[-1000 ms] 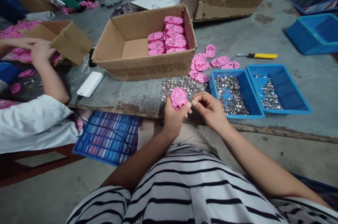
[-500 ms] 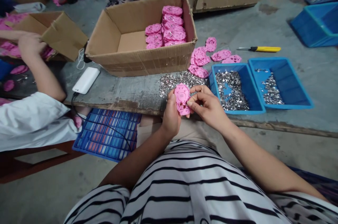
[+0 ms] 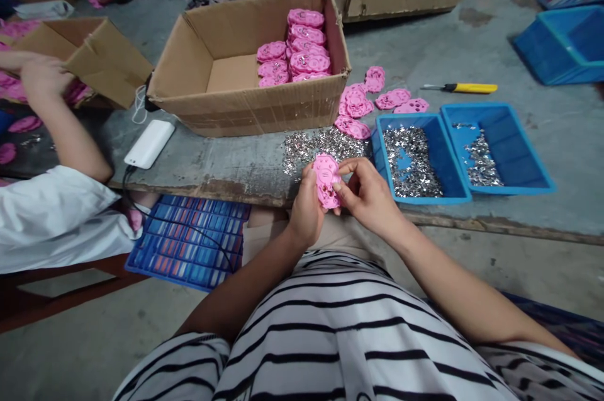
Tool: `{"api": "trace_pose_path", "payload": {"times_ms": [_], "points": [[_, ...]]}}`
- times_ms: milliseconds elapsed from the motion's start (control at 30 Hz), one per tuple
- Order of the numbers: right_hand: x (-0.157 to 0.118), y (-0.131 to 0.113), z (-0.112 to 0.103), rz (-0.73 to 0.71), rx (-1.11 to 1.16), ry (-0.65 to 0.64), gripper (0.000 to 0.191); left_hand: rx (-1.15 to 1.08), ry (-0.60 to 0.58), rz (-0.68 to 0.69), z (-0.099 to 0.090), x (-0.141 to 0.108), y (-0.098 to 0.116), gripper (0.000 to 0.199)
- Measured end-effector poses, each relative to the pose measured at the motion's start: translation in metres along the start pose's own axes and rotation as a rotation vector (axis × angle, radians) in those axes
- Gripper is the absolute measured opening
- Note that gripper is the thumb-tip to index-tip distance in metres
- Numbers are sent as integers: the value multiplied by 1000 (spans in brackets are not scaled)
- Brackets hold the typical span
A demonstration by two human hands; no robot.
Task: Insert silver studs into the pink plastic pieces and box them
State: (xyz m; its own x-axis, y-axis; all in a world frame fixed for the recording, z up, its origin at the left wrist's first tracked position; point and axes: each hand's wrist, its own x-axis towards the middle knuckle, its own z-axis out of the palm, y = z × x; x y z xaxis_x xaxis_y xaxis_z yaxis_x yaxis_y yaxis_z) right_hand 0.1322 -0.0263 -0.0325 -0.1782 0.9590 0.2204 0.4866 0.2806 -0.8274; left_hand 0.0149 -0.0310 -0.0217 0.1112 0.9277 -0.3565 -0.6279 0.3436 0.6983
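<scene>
**Two hands fit a small part into a pink plastic piece at the bench edge**

Seen from a head camera looking down, a person in a striped top sits at a grey workbench (image 3: 226, 162). Both hands meet just over its near edge, at the centre of the view.

The left hand (image 3: 306, 212) is closed around a pink plastic piece (image 3: 326, 179), thumb against its left side and fingers behind it. The right hand (image 3: 370, 196) has thumb and forefinger pinched together against the piece's right edge, apparently pressing a small metal part into it; the part itself is too small to make out.

The piece is a flat, rounded plaque. It stands nearly upright on edge, its long axis running from near to far and tipped a little to the left. Its moulded face, with small holes, points up towards the camera and slightly right, towards the pinching fingers.

Judging by this, the step in hand is seating a part in the piece. The next move would call for a steady hold from the left hand and a firm, well-aimed push from the right fingertips.

Just beyond the hands lies a loose heap of silver metal bits (image 3: 325, 144). To the right sit two blue trays (image 3: 438, 136) holding more of them. Farther off, an open cardboard box (image 3: 245, 108) holds stacked pink pieces, others lie loose beside it, and a yellow-handled tool (image 3: 465, 88) rests to the far right. At far left, another person's hand (image 3: 42, 77) works at a second box.
</scene>
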Motion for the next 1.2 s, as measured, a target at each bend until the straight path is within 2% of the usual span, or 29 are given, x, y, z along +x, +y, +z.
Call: {"api": "trace_pose_path", "payload": {"times_ms": [67, 133, 200, 233, 267, 333, 400, 500, 667, 800, 933, 1067, 1200], "points": [[5, 4, -11, 73, -28, -13, 10, 22, -16, -12, -1, -1, 1, 25], [15, 11, -32, 136, -152, 91, 14, 62, -28, -21, -3, -2, 3, 27], [26, 20, -57, 199, -414, 234, 19, 96, -32, -19, -4, -3, 4, 28], [31, 24, -68, 247, -583, 217, 21, 103, -36, -12, -5, -3, 5, 29], [35, 27, -77, 303, -746, 134, 22, 106, -41, -5, -5, -4, 5, 29], [40, 32, -86, 407, -983, -140, 19, 106, -50, 11, -5, -4, 4, 29], [41, 35, -86, 464, -1072, -332, 19, 111, -51, 16, -5, -4, 3, 29], [39, 37, -82, 498, -1086, -343, 26, 121, -60, 3, -6, -3, 1, 29], [38, 40, -91, 480, -893, -218, 21, 114, -57, 14, -7, -3, 0, 28], [36, 39, -99, 496, -520, -29, 6, 128, -79, 32, -8, -4, -2, 29], [30, 34, -98, 453, -117, 109, 16, 171, -82, 26, -6, -4, -4, 34], [26, 23, -88, 358, 152, 102, 31, 283, -86, 61, 2, -1, -5, 32], [22, 10, -71, 253, 260, 2, 32, 332, -41, 155, 14, 5, -5, 30]]}}
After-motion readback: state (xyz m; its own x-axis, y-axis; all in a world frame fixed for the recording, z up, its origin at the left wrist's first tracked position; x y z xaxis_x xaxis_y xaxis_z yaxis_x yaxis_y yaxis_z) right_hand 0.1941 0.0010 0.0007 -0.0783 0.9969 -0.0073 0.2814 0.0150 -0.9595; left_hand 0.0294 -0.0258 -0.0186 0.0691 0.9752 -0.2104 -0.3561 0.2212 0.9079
